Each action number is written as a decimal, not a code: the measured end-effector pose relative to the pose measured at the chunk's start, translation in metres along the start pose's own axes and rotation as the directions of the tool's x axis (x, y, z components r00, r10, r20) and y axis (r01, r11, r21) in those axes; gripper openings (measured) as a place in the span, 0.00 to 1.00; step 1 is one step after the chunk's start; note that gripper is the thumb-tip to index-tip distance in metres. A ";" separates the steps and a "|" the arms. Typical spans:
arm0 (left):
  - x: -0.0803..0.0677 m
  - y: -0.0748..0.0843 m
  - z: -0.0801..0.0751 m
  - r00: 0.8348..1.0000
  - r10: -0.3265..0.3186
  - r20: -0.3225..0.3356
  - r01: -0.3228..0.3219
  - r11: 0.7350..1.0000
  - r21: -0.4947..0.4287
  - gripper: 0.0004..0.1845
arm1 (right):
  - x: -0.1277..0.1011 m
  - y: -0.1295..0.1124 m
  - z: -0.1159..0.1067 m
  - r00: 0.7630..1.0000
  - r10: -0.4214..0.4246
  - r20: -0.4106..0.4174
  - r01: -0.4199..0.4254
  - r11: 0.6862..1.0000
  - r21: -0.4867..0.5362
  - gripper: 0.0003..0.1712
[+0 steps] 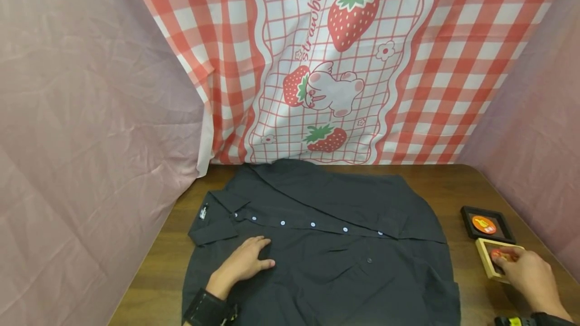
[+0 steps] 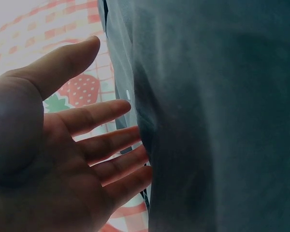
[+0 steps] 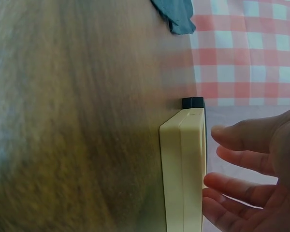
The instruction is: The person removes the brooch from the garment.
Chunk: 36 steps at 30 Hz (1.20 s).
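Note:
A black button-up shirt [image 1: 326, 245] lies spread flat on the wooden table [image 1: 453, 185], its row of white buttons [image 1: 312, 224] running across the middle. My left hand [image 1: 254, 258] rests flat on the shirt near the collar side, fingers straight. In the left wrist view, the left hand [image 2: 116, 140] is spread with its fingertips against the dark shirt [image 2: 222, 121]. My right hand [image 1: 512, 260] reaches over a cream square box [image 1: 486, 258] at the table's right edge, fingertips at a red item [image 1: 498, 253] inside. In the right wrist view, the right hand [image 3: 232, 159] has loose fingers beside the cream box [image 3: 183, 169] and holds nothing.
A black square box [image 1: 471, 215] with an orange disc [image 1: 484, 224] sits just behind the cream one; its corner [image 3: 192, 102] shows in the right wrist view. A strawberry-print checked cloth [image 1: 326, 64] hangs behind the table, and pink fabric walls [image 1: 90, 114] close both sides.

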State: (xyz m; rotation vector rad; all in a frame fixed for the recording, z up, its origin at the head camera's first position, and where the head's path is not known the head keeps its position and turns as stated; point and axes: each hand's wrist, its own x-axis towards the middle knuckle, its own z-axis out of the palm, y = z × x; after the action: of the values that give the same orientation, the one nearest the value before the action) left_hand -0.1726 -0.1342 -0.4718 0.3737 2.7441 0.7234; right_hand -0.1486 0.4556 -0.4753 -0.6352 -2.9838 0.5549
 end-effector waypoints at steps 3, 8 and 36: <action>0.001 0.000 -0.001 1.000 -0.002 -0.002 0.002 1.000 0.001 0.31 | 0.000 -0.001 0.000 1.000 0.005 0.004 -0.005 1.000 0.015 0.25; 0.000 0.001 -0.002 1.000 0.007 -0.013 -0.007 1.000 -0.002 0.31 | 0.002 -0.004 -0.003 0.998 -0.064 -0.009 0.064 0.997 0.042 0.25; 0.000 0.002 0.000 1.000 -0.012 0.008 0.012 1.000 0.001 0.31 | -0.003 -0.020 -0.003 0.962 -0.239 -0.129 0.257 0.956 0.140 0.28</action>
State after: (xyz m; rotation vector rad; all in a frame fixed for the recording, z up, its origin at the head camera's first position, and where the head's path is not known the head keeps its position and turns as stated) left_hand -0.1717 -0.1324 -0.4706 0.3585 2.7374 0.7159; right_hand -0.1530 0.4381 -0.4657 -0.2635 -2.8200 0.6982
